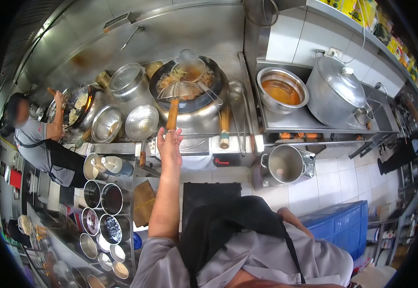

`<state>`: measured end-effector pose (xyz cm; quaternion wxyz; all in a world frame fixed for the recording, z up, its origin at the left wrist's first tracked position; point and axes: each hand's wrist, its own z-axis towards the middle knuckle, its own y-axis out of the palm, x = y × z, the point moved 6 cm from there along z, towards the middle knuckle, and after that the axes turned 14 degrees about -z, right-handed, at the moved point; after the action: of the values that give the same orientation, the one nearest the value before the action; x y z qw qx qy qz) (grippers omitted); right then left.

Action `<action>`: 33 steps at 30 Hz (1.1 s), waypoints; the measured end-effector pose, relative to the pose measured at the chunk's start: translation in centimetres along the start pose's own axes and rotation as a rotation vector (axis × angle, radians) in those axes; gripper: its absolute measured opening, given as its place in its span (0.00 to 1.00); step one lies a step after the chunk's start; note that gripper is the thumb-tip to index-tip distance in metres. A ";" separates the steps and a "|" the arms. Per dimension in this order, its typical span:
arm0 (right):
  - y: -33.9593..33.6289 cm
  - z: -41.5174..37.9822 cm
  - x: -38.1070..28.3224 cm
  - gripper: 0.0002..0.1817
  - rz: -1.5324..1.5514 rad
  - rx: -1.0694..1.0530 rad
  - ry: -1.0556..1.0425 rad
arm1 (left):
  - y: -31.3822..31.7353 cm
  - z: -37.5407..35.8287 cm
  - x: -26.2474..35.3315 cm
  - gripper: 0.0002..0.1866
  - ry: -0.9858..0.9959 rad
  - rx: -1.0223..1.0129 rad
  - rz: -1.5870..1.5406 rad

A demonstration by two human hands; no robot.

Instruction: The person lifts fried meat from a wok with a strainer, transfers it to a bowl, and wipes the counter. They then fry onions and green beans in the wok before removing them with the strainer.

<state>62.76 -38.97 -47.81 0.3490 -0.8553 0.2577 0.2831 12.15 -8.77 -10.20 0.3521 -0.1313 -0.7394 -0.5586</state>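
My left hand [170, 145] reaches forward, palm turned up, its fingers loosely curled at the end of a wooden handle. The handle belongs to a wire strainer [172, 115], which lies across the near rim of a black wok [155, 77]. Brownish food [206, 79] bubbles in oil in the wok, under a second, round mesh strainer with pale strips in it. Steam or blur hides part of this. My right forearm [296, 222] bends in beside my black apron; the fingers of that hand cannot be made out.
Left of the wok are a perforated ladle [142, 123], a steel bowl [106, 124] and pots. A bamboo brush [224, 127] stands at right, near a pan of orange liquid [282, 91] and a lidded pot [336, 89]. A co-worker [43, 137] cooks at far left.
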 end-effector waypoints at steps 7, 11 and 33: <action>0.3 0.4 -7.4 0.14 0.153 0.154 0.333 | -1.1 0.7 0.9 0.32 -0.061 -0.054 -0.032; 1.7 1.2 -9.6 0.19 0.184 0.119 0.402 | -1.6 1.0 1.0 0.32 -0.111 -0.057 -0.020; -12.0 6.5 -16.2 0.24 0.107 0.419 0.304 | -1.3 1.3 1.1 0.22 -0.156 -0.051 -0.041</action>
<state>56.98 -22.73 -35.55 0.4603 -0.7822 0.4051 0.1100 10.12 -8.29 -10.60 0.2785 -0.1683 -0.7525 -0.5726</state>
